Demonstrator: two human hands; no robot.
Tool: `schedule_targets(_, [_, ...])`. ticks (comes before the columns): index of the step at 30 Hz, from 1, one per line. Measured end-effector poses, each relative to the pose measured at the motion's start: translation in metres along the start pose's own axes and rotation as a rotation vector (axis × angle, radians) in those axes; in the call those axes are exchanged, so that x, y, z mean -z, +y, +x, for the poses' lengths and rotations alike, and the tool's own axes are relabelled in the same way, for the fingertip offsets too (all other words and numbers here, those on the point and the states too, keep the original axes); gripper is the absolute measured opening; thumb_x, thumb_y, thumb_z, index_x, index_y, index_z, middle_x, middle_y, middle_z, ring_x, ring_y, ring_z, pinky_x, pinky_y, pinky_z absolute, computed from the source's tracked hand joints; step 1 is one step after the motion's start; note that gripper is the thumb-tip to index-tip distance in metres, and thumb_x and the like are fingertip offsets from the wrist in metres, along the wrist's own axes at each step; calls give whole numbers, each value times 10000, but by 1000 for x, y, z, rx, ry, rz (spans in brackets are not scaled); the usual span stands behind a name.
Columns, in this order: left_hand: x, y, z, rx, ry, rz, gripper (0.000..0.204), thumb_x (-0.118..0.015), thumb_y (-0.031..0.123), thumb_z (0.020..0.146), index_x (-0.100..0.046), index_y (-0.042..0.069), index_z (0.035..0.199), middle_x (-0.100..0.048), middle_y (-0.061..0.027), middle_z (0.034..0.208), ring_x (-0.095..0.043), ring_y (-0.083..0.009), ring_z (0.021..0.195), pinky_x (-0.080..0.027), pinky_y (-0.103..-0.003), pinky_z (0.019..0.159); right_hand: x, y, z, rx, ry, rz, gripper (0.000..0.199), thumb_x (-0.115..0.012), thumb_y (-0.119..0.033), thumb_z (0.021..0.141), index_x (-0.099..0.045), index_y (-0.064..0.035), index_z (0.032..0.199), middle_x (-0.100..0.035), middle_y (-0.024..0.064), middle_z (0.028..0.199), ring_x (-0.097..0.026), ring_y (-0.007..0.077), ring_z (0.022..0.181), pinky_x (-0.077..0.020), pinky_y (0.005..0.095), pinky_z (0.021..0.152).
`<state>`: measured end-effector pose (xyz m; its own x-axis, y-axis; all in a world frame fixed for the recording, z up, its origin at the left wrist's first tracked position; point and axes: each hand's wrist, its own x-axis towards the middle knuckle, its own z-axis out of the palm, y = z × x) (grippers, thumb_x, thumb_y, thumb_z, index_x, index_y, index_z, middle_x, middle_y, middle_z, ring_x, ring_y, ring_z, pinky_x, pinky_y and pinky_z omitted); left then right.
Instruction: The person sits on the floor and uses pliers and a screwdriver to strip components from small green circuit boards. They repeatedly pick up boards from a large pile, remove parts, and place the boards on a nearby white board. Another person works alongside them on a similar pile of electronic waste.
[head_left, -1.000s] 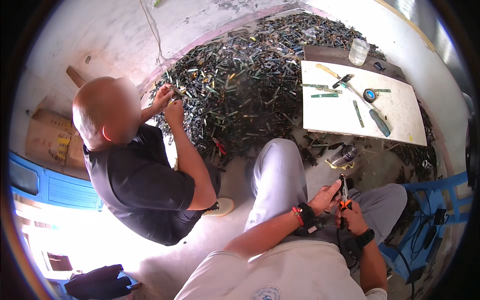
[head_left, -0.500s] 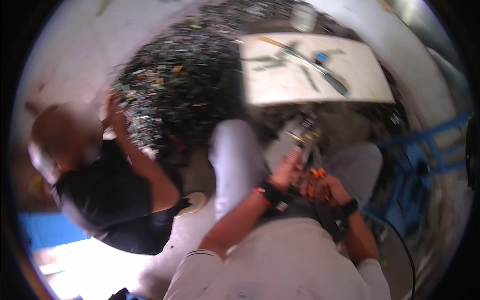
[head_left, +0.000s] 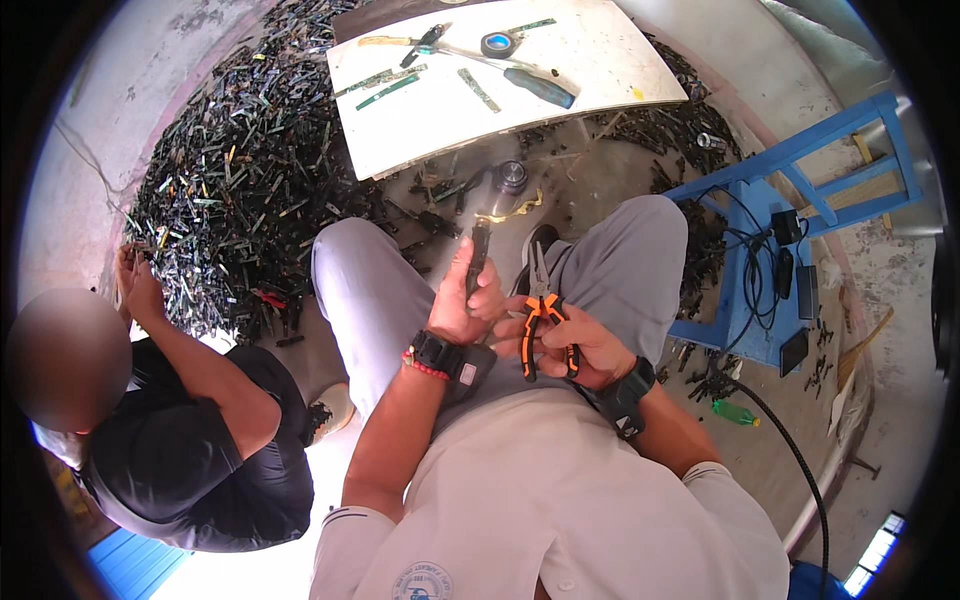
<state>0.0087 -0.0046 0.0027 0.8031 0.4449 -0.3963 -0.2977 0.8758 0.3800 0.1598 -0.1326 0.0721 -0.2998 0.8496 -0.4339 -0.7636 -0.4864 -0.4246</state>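
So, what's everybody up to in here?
The person wearing the camera has a dark, narrow object in the left hand and orange-and-black pliers in the right hand, their handles apart. A second person is at the left, beside a big heap of dark strips. Ahead, a white board bears green strips, a blue-handled screwdriver and a roll of tape.
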Motion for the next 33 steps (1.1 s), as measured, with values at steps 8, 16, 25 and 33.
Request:
schedule_targets(8, [-3,-7,0,-90,148,379,570,-431,594,972,-454,108,675,-309,33,468,-251,-92,401,-207,-262,424,10,10,10,203,345,-1087,417,-520,-41,827,-486,18,1239,-625,108,937,-616,212,816,-477,299,622])
schedule_targets(16, [7,-12,6,-194,286,521,577,-498,600,940,-493,96,659,-372,34,521,-298,-73,431,-219,-246,436,12,9,18,297,570,-1426,321,-495,-56,810,-469,33,1118,-602,274,950,-561,462,946,-442,498,786])
schedule_targets(25, [-1,-13,6,-239,326,527,570,-523,554,954,-506,85,632,-412,43,556,-338,-62,457,-249,-240,439,11,11,31,287,636,-1589,284,-505,-59,791,-445,17,1058,-591,253,935,-569,443,934,-443,522,778])
schedule_targets(33, [-3,-19,9,-330,350,601,550,-525,538,959,-487,95,636,-372,47,521,-299,-55,410,-222,-235,398,7,11,36,275,630,-1627,274,-519,-60,788,-444,19,1039,-593,242,971,-576,439,942,-450,524,785])
